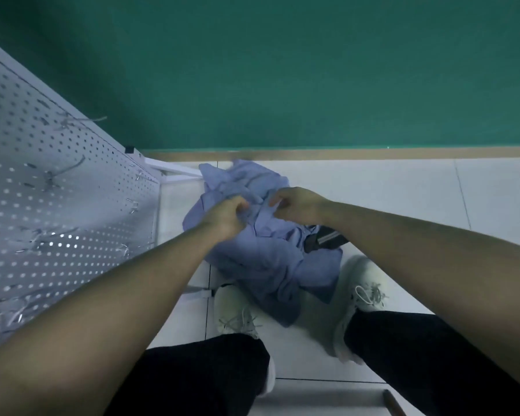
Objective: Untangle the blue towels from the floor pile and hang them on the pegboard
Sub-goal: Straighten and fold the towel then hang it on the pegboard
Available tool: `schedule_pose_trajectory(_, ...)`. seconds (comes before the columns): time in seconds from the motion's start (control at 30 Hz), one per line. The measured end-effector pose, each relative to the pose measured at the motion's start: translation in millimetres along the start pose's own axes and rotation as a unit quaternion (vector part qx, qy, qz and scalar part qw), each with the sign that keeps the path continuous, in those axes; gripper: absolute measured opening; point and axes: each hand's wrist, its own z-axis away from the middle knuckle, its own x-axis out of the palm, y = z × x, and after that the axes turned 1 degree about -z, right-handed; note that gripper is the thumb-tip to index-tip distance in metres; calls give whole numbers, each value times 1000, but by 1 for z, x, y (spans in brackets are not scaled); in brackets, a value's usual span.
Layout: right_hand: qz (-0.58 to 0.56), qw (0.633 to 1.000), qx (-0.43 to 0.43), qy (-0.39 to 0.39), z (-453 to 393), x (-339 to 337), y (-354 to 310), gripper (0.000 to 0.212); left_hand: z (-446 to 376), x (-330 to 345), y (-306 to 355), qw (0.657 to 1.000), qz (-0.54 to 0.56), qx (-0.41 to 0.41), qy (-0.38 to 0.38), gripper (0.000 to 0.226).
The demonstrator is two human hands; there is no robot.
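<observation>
Your left hand and right hand both pinch folds of the blue towels heaped on the floor. Separate one layer slowly before lifting toward the pegboard.

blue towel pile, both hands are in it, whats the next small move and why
Probably lift and pull apart: the left hand and right hand both pinch folds atop the blue towel pile, which is bunched on the floor; the pegboard hooks carry no towel.
</observation>
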Motion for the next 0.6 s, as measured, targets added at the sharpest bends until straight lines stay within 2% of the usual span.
schedule_pose_trajectory(0.13, -10, 1000, 6, -6, -42, 31, 17, 28, -41, 34, -49, 999, -18, 0, -44, 36)
schedule_pose_trajectory(0.23, -2, 1000, 10, -1, -66, 52, 28, 19, -58, 45, -67, 993, -109, -1, -52, 62)
schedule_pose_trajectory(0.33, -13, 999, 37, -14, -84, 63, 37, 20, -74, 63, -81, 991, -129, -41, -14, 69)
schedule_pose_trajectory(0.4, -25, 999, 45, -12, -88, 63, 40, 23, -81, 70, -87, 990, -139, -35, -2, 60)
schedule_pose_trajectory(0.5, -45, 998, 42, -24, -86, 63, 44, 27, -88, 75, -91, 988, -152, -29, 1, 36)
schedule_pose_trajectory(0.6, -59, 997, 43, -22, -83, 62, 45, 27, -92, 72, -87, 989, -136, -47, 22, 29)
